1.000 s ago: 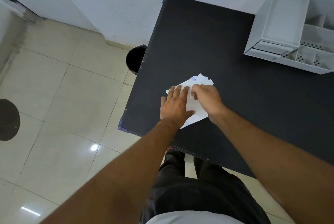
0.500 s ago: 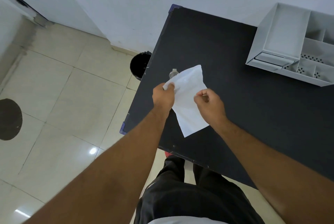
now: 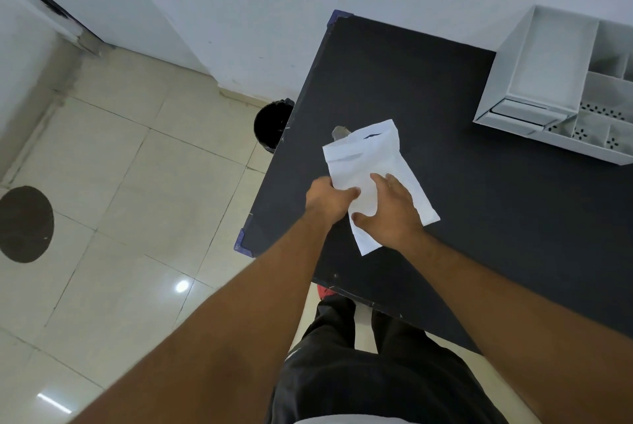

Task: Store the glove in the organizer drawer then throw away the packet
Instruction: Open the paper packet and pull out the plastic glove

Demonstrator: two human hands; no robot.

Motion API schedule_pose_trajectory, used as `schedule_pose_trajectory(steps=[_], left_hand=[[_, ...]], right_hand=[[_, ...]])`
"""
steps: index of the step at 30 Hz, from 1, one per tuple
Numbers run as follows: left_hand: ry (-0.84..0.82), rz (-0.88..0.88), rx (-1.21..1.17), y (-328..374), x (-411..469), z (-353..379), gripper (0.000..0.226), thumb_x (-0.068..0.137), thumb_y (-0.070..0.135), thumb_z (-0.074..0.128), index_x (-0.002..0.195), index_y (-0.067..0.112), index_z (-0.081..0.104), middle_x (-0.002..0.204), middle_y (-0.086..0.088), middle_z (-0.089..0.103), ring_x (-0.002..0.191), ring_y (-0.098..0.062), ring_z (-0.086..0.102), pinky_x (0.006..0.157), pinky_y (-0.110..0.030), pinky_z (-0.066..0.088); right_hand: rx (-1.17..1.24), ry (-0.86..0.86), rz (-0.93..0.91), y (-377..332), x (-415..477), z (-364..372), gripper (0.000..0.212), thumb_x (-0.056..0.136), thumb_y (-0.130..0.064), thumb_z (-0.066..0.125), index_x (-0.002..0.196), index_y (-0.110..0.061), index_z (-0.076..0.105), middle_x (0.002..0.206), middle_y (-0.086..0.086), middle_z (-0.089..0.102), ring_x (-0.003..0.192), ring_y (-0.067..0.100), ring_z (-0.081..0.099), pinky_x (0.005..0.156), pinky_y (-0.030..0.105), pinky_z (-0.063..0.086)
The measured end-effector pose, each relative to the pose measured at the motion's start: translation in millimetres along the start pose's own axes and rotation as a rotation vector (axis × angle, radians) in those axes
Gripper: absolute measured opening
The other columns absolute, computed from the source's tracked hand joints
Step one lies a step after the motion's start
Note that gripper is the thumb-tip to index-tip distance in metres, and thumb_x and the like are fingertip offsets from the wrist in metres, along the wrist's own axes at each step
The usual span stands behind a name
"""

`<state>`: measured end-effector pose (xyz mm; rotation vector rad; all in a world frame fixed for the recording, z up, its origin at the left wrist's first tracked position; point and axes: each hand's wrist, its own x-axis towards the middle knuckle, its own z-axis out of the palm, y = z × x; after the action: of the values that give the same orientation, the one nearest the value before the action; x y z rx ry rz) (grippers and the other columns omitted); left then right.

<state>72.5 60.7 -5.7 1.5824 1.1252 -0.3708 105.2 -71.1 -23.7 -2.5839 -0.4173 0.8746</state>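
The left hand point(image 3: 327, 199) curls tight on the side of the white packet point(image 3: 366, 156), over the black table point(image 3: 462, 218). The right hand point(image 3: 390, 214) lies on it, fingers spread. A small grey bit point(image 3: 339, 132) peeks past its far corner. The white organizer point(image 3: 534, 81) sits far right

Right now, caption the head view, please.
Left hand grips white packet, right hand rests on it, grey glove peeking out, above black table.

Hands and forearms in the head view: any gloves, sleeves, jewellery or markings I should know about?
Both hands are bare: the left hand and the right hand show no glove and no ring. The left forearm and right forearm are bare to the frame's edge, with no sleeve, watch or marking visible.
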Motion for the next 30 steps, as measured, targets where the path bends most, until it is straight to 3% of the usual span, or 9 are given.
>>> schedule_pose_trajectory(steps=[6,9,11,13,15,19,22,25,30], left_hand=[[-0.131,0.026,-0.211,14,-13,0,0.013,0.087,0.019,0.072,0.090,0.007,0.075,0.086,-0.006,0.079,0.076,-0.020,0.077,0.065,-0.029,0.062],[-0.182,0.126,-0.216,36,-21,-1,0.015,0.089,0.022,0.073,0.086,0.008,0.075,0.077,-0.004,0.075,0.063,-0.010,0.071,0.050,-0.015,0.050],[-0.254,0.163,-0.280,53,-30,-2,0.018,0.090,0.029,0.072,0.089,0.011,0.075,0.086,-0.006,0.076,0.071,-0.012,0.074,0.054,-0.017,0.050],[-0.243,0.136,-0.343,63,-34,-4,0.029,0.092,0.039,0.068,0.094,0.011,0.074,0.090,-0.007,0.077,0.077,-0.017,0.074,0.059,-0.023,0.049],[-0.117,0.091,-0.351,63,-32,-6,0.035,0.094,0.041,0.062,0.097,0.008,0.074,0.086,-0.007,0.077,0.074,-0.021,0.073,0.056,-0.027,0.051],[0.130,-0.029,-0.086,35,-28,-6,0.033,0.090,0.037,0.059,0.065,0.015,0.056,0.073,-0.006,0.064,0.064,-0.024,0.062,0.060,-0.031,0.052],[-0.114,-0.284,-0.156,16,-32,-7,0.046,0.088,0.057,0.062,0.101,0.014,0.063,0.107,-0.001,0.065,0.088,-0.021,0.067,0.089,-0.044,0.048],[-0.272,-0.331,-0.275,7,-31,-6,0.044,0.094,0.051,0.059,0.120,0.015,0.065,0.109,-0.004,0.073,0.095,-0.023,0.072,0.091,-0.046,0.044],[0.048,-0.132,-0.272,4,-21,-2,0.011,0.098,0.023,0.061,0.093,0.015,0.068,0.082,-0.001,0.073,0.069,-0.016,0.066,0.059,-0.026,0.042]], right_hand=[[0.233,0.026,0.042,-6,3,-1,0.116,0.061,-0.069,0.068,0.153,-0.020,0.017,0.154,0.008,0.036,0.143,0.028,0.034,0.113,0.050,0.038],[0.318,0.146,0.015,-13,3,-14,0.064,0.082,-0.032,0.070,0.138,-0.016,0.044,0.130,0.007,0.060,0.122,0.026,0.057,0.098,0.038,0.050],[0.406,0.226,0.083,-19,1,-28,0.027,0.089,-0.013,0.057,0.115,-0.016,0.062,0.102,0.002,0.070,0.101,0.025,0.067,0.079,0.030,0.051],[0.597,0.236,0.190,-22,-1,-40,0.018,0.091,-0.008,0.051,0.094,-0.021,0.064,0.083,-0.005,0.067,0.092,0.024,0.069,0.070,0.026,0.051],[0.944,0.228,0.268,-25,-6,-50,0.022,0.092,-0.006,0.053,0.094,-0.025,0.064,0.087,-0.008,0.069,0.093,0.022,0.071,0.078,0.034,0.058],[1.487,0.193,0.384,-24,-13,-62,0.024,0.093,-0.002,0.056,0.100,-0.022,0.067,0.103,0.004,0.075,0.095,0.025,0.073,0.084,0.045,0.059],[1.695,0.154,0.467,-17,-16,-61,0.023,0.094,-0.006,0.058,0.112,-0.018,0.066,0.108,0.007,0.075,0.099,0.027,0.072,0.089,0.046,0.057],[1.693,-0.003,0.527,-6,-20,-52,0.028,0.095,-0.010,0.056,0.121,-0.014,0.063,0.109,0.011,0.076,0.100,0.030,0.072,0.088,0.047,0.057],[1.291,-0.280,0.618,10,-29,-37,0.021,0.097,-0.024,0.059,0.118,-0.020,0.059,0.108,0.011,0.074,0.092,0.031,0.074,0.083,0.047,0.059]])
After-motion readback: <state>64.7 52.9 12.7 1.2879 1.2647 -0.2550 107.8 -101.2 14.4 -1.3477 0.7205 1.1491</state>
